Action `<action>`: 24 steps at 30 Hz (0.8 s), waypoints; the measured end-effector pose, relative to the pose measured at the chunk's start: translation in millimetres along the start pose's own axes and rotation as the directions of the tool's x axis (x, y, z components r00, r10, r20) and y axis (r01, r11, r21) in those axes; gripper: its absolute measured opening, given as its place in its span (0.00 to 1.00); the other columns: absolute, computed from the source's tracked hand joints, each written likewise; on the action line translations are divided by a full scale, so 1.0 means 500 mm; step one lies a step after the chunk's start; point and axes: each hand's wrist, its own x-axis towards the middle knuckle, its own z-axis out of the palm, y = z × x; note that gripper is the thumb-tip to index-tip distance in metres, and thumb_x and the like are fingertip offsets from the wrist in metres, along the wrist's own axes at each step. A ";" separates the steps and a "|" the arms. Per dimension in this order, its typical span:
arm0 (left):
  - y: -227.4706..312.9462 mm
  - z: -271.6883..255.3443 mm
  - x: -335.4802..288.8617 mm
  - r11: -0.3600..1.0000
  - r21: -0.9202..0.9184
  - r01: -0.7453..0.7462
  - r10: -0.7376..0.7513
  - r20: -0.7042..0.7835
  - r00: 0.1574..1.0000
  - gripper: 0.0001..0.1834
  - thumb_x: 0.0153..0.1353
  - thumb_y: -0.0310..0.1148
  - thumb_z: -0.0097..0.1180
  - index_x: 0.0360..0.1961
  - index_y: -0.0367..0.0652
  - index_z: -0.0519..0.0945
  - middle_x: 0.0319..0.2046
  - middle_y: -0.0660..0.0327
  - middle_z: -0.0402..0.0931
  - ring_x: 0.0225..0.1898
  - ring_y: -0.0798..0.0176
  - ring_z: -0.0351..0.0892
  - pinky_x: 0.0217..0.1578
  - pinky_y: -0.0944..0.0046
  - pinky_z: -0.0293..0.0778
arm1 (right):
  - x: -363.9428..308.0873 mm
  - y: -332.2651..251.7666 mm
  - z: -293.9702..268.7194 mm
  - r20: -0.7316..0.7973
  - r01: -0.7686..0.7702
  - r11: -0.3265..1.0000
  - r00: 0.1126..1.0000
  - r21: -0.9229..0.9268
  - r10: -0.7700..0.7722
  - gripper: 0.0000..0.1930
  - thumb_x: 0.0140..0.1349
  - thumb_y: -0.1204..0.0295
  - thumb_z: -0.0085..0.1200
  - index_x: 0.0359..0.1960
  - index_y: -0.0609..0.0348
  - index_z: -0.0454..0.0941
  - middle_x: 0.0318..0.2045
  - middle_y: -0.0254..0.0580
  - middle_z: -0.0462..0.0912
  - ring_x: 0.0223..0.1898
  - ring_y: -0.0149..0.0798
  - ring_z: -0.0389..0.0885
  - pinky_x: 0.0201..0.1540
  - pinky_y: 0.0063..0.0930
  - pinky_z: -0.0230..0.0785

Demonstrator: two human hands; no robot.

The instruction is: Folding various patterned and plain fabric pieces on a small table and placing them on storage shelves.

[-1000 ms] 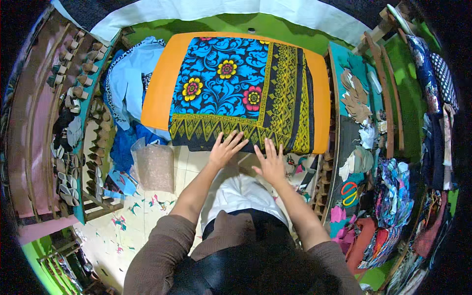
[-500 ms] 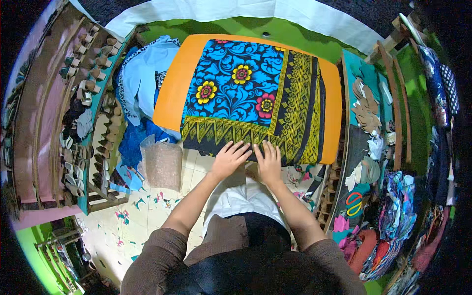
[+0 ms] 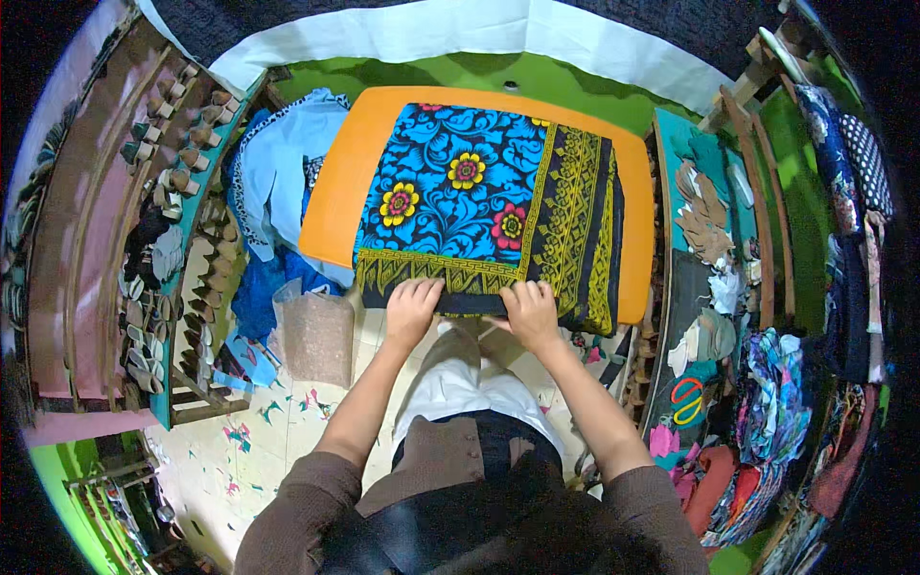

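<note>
A folded patterned cloth [image 3: 450, 206], blue and black with red-yellow flowers and a yellow border, lies on an orange tabletop [image 3: 326, 225]. Its near edge hangs over the table's front. My left hand [image 3: 412, 311] grips that edge left of its middle, fingers curled over the black hem. Further right along the same edge, my right hand [image 3: 530, 314] is closed on the hem too. Both thumbs are mostly hidden beneath the cloth.
Left of the table are light blue fabric [image 3: 273, 172] and a clear plastic bag [image 3: 316, 335]. A slatted rack [image 3: 206, 249] stands beyond. On the right, a side table [image 3: 661, 383] bears fabric scraps and red-and-yellow-handled scissors [image 3: 686, 402]. Scraps litter the tiled floor [image 3: 278, 422].
My hands have gone from lying with spread fingers on the cloth's border to curling round its near edge. They are further apart. The view has tilted slightly.
</note>
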 end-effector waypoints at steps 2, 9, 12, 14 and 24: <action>-0.011 -0.030 0.005 0.999 0.035 -0.020 0.021 -0.016 1.000 0.19 0.48 0.30 0.48 0.45 0.46 0.73 0.40 0.63 0.74 0.43 0.61 0.72 0.45 0.60 0.67 | -0.021 0.011 0.014 0.001 0.025 0.999 1.000 -0.048 -0.025 0.11 0.51 0.70 0.48 0.38 0.52 0.68 0.26 0.37 0.66 0.30 0.40 0.68 0.35 0.36 0.59; -0.069 -0.127 0.057 0.997 0.049 -0.065 0.062 0.050 0.997 0.13 0.47 0.29 0.49 0.37 0.43 0.74 0.35 0.62 0.75 0.38 0.60 0.73 0.40 0.61 0.69 | 0.054 0.053 -0.101 0.081 -0.168 0.984 0.982 -0.064 0.173 0.16 0.39 0.76 0.54 0.34 0.54 0.72 0.29 0.38 0.71 0.33 0.42 0.72 0.34 0.34 0.63; -0.098 -0.148 0.113 0.995 0.066 -0.070 0.068 0.041 0.997 0.13 0.47 0.29 0.49 0.37 0.44 0.74 0.35 0.62 0.75 0.37 0.61 0.74 0.39 0.61 0.69 | 0.072 0.117 -0.137 0.227 -0.268 0.963 0.936 -0.034 0.269 0.20 0.34 0.80 0.55 0.35 0.56 0.72 0.32 0.40 0.74 0.36 0.45 0.73 0.37 0.37 0.65; -0.120 -0.149 0.158 0.995 0.067 -0.079 0.078 0.017 0.997 0.13 0.47 0.29 0.49 0.37 0.44 0.74 0.35 0.62 0.75 0.37 0.61 0.74 0.39 0.60 0.69 | 0.099 0.173 -0.163 0.283 -0.292 0.956 0.918 0.004 0.279 0.18 0.35 0.80 0.54 0.34 0.57 0.73 0.32 0.44 0.77 0.38 0.47 0.75 0.38 0.38 0.66; -0.296 -0.058 0.463 0.974 -0.224 -0.037 0.046 0.039 0.998 0.21 0.44 0.21 0.53 0.42 0.47 0.72 0.36 0.60 0.74 0.36 0.52 0.75 0.33 0.55 0.72 | 0.273 0.452 -0.165 0.583 -0.741 0.615 0.634 0.269 0.508 0.15 0.43 0.77 0.59 0.37 0.63 0.77 0.31 0.40 0.80 0.35 0.32 0.76 0.40 0.26 0.67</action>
